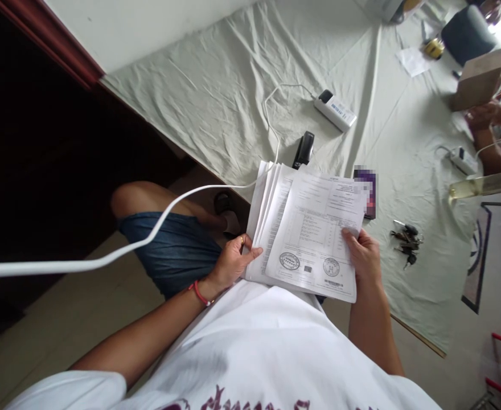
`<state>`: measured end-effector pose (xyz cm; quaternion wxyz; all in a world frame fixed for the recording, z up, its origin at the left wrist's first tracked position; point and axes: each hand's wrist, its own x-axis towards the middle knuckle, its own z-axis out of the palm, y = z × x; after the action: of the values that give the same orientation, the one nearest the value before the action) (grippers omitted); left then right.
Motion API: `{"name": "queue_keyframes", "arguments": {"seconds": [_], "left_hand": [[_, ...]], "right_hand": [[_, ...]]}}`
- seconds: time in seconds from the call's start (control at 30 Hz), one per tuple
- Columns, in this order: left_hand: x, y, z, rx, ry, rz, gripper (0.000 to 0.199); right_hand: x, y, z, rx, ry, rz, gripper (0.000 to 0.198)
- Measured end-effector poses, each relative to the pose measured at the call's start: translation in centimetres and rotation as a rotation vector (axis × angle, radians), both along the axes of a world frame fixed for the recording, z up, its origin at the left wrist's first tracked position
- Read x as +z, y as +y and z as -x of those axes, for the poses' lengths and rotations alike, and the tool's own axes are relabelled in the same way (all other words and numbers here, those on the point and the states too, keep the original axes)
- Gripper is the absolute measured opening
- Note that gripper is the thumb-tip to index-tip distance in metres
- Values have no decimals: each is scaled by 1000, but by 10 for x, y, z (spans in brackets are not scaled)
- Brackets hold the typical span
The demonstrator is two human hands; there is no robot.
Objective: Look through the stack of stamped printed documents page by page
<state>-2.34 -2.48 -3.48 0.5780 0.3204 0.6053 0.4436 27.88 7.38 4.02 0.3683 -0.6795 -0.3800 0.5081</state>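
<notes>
We saw a table draped in a pale green cloth [216, 97] filling the upper middle and right of the frame, with dark space under it at the left. Below it, at the bottom of the frame, spread the person's white shirt [254, 347], and a bare knee in blue denim shorts [173, 250] showed at centre left. A white cable [105, 259] ran from the left edge up across the knee and onto the cloth. In the middle of the frame sat the stack of printed papers [306, 228], fanned slightly at its left side, with two round stamps near its lower edge; it was held just above the lap, its top edge overlapping the table edge. The left hand [231, 262], with a red band at the wrist, was closed on the stack's left edge, thumb on top. The right hand [364, 256] gripped the lower right part of the top sheet, thumb pressing on the page. The two hands were well apart, one on each side of the stack. On the cloth above lay a white power strip [335, 111], and nearer the papers a black stapler [304, 149]. A bunch of keys [406, 242] lay right of the right hand. At the upper right edge, another person's hand [483, 117] held a brown card.
</notes>
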Motion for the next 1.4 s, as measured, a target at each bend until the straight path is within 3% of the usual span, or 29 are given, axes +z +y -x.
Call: {"name": "queue_keyframes", "arguments": {"seconds": [0.4,0.83,1.17,1.4], "left_hand": [[0,0,-1,32,-41,17,40],[11,3,-4,109,-264,92,47],[16,4,-1,77,-249,95,42],[18,6,-1,70,-228,80,37]], "right_hand": [[9,2,-19,-89,-93,-67,51],[-4,3,-28,133,-243,26,53],[3,1,-13,120,-134,60,45],[-2,2,-18,124,-159,36,50]]}}
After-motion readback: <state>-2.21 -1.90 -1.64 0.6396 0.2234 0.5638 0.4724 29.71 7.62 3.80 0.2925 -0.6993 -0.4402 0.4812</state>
